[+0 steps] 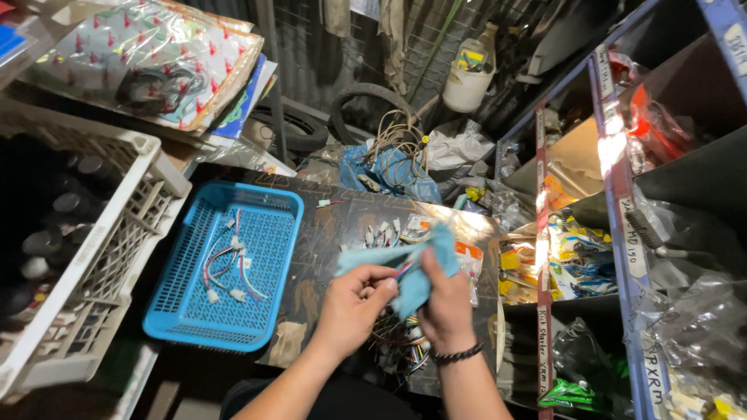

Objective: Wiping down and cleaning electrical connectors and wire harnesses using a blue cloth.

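My left hand (352, 305) and my right hand (446, 299) meet over a dark tabletop (342, 225). Both grip a light blue cloth (416, 260) that wraps around a bundle of coloured wires (402, 271). The left fingers pinch the wire end poking out of the cloth. More wire harnesses with white connectors (397, 346) lie in a heap under my hands. My right wrist wears a dark bead bracelet (457, 355).
A blue plastic basket (187, 311) at left holds a few wire harnesses (229, 264). A white crate (101, 264) stands further left. Metal shelves (622, 202) with bagged parts rise at right. Tyres (366, 105), a white bucket (467, 85) and packets lie behind.
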